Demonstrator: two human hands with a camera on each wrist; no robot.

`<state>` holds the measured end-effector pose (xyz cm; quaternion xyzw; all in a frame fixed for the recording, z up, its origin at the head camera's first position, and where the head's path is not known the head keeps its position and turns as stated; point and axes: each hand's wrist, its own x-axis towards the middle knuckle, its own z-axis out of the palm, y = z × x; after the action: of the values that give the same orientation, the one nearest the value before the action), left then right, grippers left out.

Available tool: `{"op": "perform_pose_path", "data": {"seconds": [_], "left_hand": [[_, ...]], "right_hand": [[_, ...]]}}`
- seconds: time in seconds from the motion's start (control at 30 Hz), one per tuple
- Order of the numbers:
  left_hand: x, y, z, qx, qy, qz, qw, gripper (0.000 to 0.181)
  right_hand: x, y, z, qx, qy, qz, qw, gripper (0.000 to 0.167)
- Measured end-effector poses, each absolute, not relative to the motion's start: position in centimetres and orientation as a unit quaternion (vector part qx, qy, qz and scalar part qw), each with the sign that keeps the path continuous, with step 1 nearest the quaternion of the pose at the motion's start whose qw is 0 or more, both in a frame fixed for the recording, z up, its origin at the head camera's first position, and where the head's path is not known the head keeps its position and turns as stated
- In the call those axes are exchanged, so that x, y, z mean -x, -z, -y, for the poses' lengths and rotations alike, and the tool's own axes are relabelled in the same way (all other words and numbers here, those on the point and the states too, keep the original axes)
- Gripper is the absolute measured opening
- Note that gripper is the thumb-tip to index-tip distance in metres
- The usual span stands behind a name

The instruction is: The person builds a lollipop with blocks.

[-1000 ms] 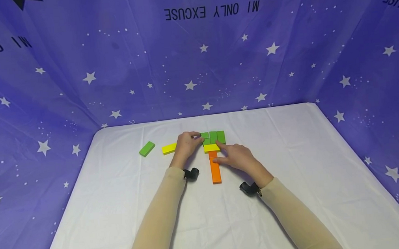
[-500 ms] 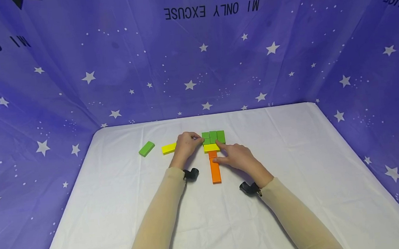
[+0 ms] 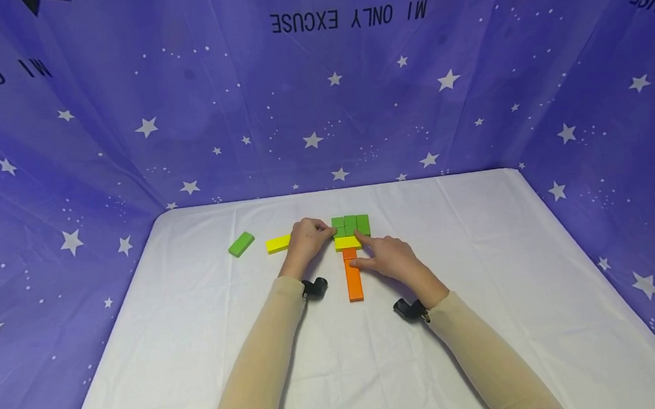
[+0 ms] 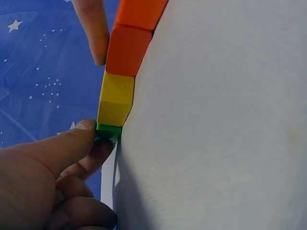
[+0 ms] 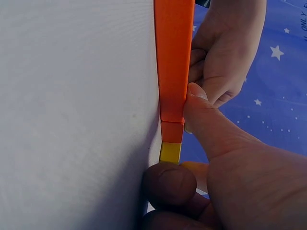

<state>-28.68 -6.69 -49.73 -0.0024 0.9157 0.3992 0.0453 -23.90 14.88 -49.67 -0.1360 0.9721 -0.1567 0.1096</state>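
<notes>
In the head view, a flat figure of blocks lies on the white table. Green blocks (image 3: 362, 225) form its top, a yellow block (image 3: 348, 243) sits below them, and orange blocks (image 3: 354, 280) make the stem. At the figure's left edge my left hand (image 3: 307, 237) pinches a small green block (image 4: 109, 131) between thumb and finger, as the left wrist view shows. My right hand (image 3: 393, 257) rests along the right side. Its thumb (image 5: 204, 112) touches the orange stem, while its index finger reaches the green and yellow blocks.
Farther left lie a loose green block (image 3: 241, 244) and another yellow block (image 3: 278, 244), partly hidden behind my left hand. A purple curtain (image 3: 318, 101) with white stars rises behind and beside the white-covered table (image 3: 365, 370).
My left index finger has drawn in slightly from the upper left green block, and the left green blocks now sit a little closer to the others. My right hand stays in place.
</notes>
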Motion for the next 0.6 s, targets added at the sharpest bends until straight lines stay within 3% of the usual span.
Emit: {"op": "perform_pose_path", "data": {"seconds": [0.6], "left_hand": [[28.63,49.88,6.62,0.003,-0.39,-0.92,0.042,0.023]], "right_hand": [[23.8,49.54,-14.89,0.129,0.153,-0.973,0.115,0.098]]}}
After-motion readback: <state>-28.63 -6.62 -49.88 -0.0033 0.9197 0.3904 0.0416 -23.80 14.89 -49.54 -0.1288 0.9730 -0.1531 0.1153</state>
